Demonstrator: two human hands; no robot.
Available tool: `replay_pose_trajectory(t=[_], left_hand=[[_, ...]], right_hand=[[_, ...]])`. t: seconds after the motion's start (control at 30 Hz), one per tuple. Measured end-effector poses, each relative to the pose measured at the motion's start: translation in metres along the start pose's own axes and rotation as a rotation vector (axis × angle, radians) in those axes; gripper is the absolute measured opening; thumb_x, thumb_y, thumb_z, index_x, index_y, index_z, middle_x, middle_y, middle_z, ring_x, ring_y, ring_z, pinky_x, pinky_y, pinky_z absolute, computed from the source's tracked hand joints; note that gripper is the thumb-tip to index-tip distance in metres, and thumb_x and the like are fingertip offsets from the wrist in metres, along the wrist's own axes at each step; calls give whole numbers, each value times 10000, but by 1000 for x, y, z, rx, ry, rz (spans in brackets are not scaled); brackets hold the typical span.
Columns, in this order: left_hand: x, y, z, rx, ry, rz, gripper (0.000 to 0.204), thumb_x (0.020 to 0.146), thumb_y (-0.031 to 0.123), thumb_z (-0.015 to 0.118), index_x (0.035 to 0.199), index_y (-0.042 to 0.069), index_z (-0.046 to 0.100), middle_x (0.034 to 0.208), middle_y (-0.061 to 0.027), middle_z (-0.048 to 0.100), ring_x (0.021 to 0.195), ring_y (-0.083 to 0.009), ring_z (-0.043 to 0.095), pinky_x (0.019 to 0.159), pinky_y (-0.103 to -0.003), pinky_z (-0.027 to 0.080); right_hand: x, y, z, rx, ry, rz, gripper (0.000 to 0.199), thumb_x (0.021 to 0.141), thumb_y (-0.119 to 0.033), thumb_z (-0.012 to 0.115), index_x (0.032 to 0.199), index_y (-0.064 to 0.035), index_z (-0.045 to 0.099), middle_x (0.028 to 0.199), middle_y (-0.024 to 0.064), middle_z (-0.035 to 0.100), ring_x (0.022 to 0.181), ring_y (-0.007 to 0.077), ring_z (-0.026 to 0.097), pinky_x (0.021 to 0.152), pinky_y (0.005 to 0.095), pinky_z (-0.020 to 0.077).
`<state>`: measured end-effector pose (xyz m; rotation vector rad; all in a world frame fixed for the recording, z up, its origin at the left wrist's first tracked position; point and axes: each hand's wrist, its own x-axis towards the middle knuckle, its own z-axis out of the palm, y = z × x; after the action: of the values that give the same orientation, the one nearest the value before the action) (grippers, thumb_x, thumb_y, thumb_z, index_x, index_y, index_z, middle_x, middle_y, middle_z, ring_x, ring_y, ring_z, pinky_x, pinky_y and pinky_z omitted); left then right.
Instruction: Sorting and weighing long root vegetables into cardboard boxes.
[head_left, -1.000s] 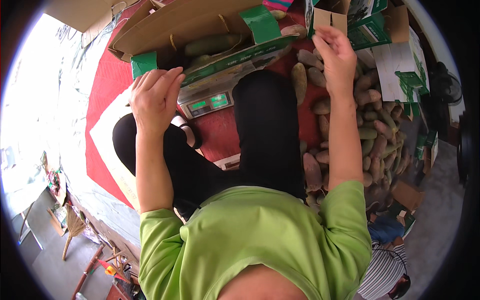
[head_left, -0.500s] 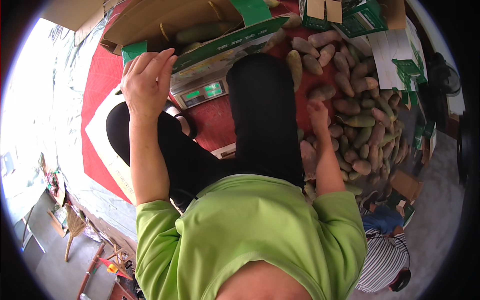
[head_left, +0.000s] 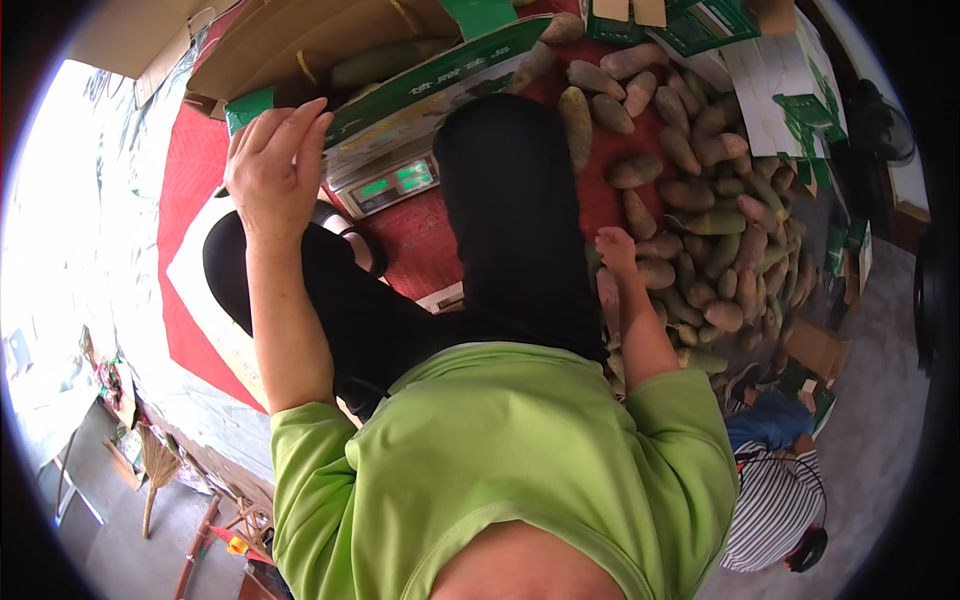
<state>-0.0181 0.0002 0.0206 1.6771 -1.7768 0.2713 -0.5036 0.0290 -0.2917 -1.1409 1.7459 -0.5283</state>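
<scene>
At the near left corner of an open cardboard box [head_left: 450,88], my left hand [head_left: 272,172] is closed over the rim, beside a green flap. A long green radish [head_left: 385,65] lies inside; the front wall hides much of the interior. Under the box is a scale [head_left: 390,187] with lit green displays. My right hand [head_left: 617,247] is curled into a fist to the right of my knee, with nothing visible in it. Just beyond it lies a pinkish-brown radish [head_left: 638,213], at the edge of a big heap of green and brownish radishes [head_left: 722,255].
A red mat [head_left: 420,235] spreads under the scale. White-and-green cartons [head_left: 778,95] stand at the far right. Behind my right side a person in a striped shirt [head_left: 770,510] bends over. A straw broom [head_left: 155,465] is at the lower left.
My right hand has drawn back toward me and left, uncovering a radish that was behind it. My left hand stays at the box corner. The whole view has shifted slightly.
</scene>
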Motion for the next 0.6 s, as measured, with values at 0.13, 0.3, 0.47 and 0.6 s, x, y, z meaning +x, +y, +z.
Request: replay_pose_trajectory(t=[0.13, 0.3, 0.47, 0.6], left_hand=[[-1, -2, 3, -80, -9, -31, 137, 783, 57, 691, 916, 83, 715, 773, -59, 632, 681, -202, 604, 660, -291, 473], [-6, -6, -4, -36, -34, -21, 128, 821, 34, 660, 929, 72, 719, 780, -53, 642, 672, -147, 584, 630, -267, 464], [-6, -6, 8, -29, -40, 21, 119, 851, 57, 643, 944, 57, 717, 816, -55, 669, 710, -161, 629, 622, -274, 493], [-10, -9, 6, 41, -56, 21, 123, 854, 41, 632, 948, 36, 711, 826, -72, 672, 713, -169, 626, 630, -275, 497]], right_hand=[[7, 30, 0, -177, 72, -15, 194, 740, -113, 667, 930, -68, 668, 805, 78, 647, 734, 189, 608, 647, 301, 480], [-22, -10, 12, -290, 65, 28, 227, 704, -159, 651, 912, -73, 677, 927, 145, 678, 915, 305, 646, 820, 378, 506], [-34, 9, 15, -305, 44, 47, 199, 727, -130, 642, 899, -33, 665, 859, 127, 685, 826, 248, 668, 762, 341, 521], [-29, 5, 18, -265, 60, 31, 189, 729, -122, 640, 891, -28, 662, 859, 135, 687, 839, 263, 668, 761, 354, 524]])
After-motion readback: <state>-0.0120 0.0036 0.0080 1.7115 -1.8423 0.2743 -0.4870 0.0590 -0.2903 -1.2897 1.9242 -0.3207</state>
